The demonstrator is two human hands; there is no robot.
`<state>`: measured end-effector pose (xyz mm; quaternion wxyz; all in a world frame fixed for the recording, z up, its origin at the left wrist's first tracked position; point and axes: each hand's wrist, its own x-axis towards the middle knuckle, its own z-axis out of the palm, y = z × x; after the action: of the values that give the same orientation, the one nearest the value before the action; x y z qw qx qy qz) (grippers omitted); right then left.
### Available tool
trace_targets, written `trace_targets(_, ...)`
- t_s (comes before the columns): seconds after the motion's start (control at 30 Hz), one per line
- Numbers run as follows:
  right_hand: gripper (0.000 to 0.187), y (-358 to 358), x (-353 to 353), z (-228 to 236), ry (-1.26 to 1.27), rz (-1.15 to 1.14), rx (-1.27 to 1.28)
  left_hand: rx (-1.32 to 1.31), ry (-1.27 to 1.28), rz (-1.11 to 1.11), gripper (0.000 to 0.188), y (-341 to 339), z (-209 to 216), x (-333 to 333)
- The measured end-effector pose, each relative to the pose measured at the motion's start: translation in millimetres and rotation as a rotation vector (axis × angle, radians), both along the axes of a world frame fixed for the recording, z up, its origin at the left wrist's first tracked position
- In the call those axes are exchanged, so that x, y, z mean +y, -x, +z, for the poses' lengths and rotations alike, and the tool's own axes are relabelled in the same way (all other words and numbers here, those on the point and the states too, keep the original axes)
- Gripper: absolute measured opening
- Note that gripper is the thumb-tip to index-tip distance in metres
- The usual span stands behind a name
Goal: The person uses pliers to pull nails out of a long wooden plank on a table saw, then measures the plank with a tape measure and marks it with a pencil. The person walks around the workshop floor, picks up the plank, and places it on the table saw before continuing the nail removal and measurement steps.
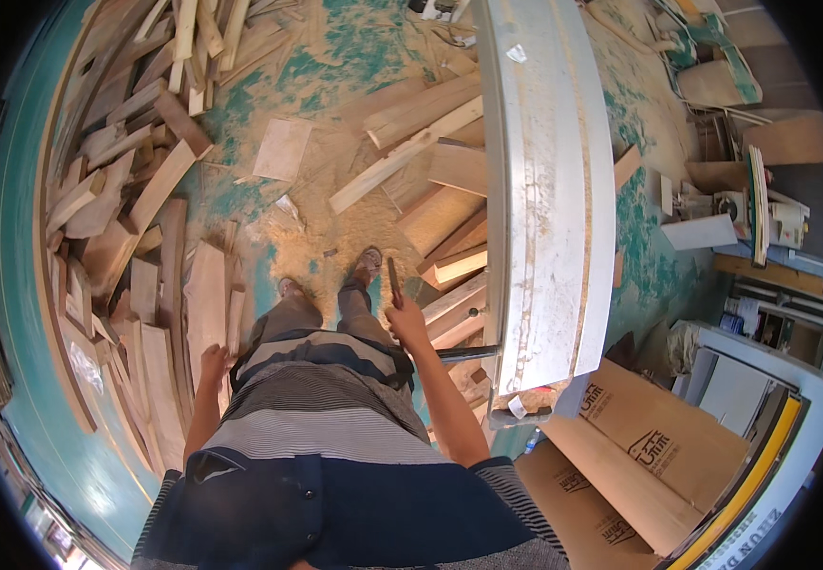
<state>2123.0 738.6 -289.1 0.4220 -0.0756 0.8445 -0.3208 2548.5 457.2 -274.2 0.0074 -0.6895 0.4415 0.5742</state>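
Wooden stick (pixel 394 281) upright in my right hand (pixel 407 321), fingers closed round its lower end, just beside the long white panel (pixel 549 190); sawdust floor (pixel 316 218) below. My left hand (pixel 212 364) hangs by my hip, empty; fingers loosely curled.

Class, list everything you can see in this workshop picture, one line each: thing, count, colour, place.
Offcut planks: many, pale wood, heaped along the left.
Boards: several, pale wood, on the floor ahead.
Sawdust: a spread, tan, over the green floor.
Long panel: one, white, running up the middle right.
Cardboard boxes: about two, brown, lower right.
Machine: one, white, at the right.
Pencil-like stick: one, dark, in the right hand.
Left hand: one, empty, resting by the thigh.
Right hand: one, closed on the stick beside the panel.
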Motion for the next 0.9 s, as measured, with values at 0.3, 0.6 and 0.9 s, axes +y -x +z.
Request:
trace_targets(0.3,0.043,45,-114,117,0.231,0.006,-0.053,0.264,0.243,-0.397,0.020,210,92,-58)
trace_targets(0.6,0.062,83,-64,179,0.319,-0.321,0.354,0.488,0.293,-0.937,0.025,329,92,-70)
trace_targets(0.9,0.053,166,48,196,-0.377,-0.572,0.811,-0.058,0.319,-0.744,0.028,144,-128,-199)
